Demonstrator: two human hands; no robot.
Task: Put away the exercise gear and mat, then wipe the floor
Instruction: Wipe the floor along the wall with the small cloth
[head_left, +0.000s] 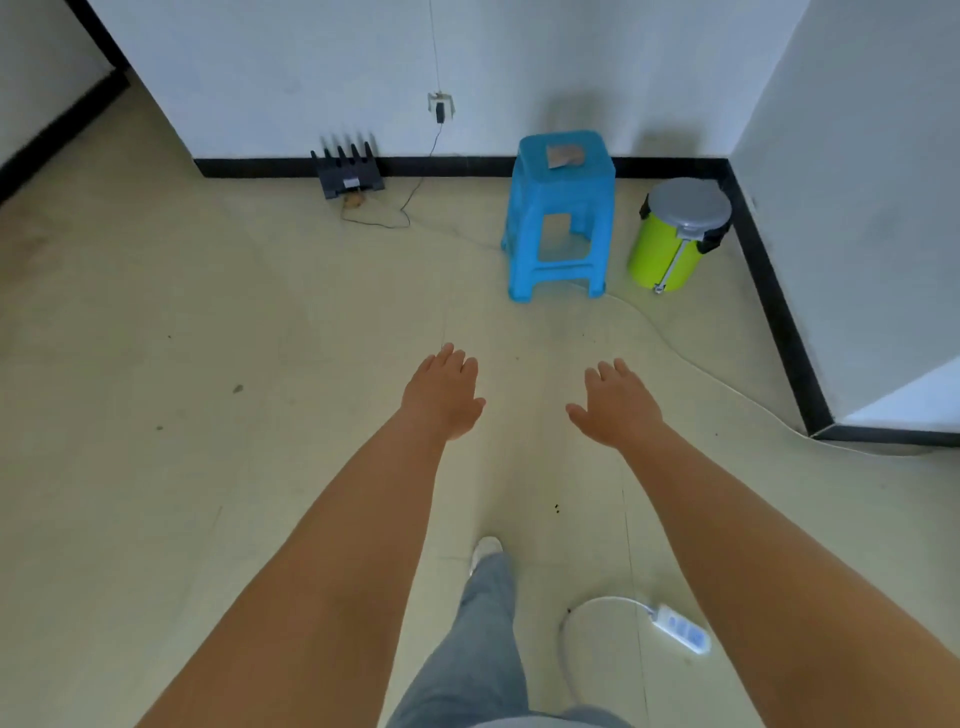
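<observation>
Beige floor (218, 312) spreads under 2 bare hands, left hand (444, 397) and right hand (615, 405), both held out flat, fingers relaxed, grasping nothing. Ahead, well apart from them, stand 1 blue stool (558, 218), 1 green bin (675, 234) and 1 black router (347, 174). 1 white power strip (680, 627) lies near the right forearm.

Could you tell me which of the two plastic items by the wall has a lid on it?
The green bin in the corner, with a grey lid; the blue stool has none.
</observation>
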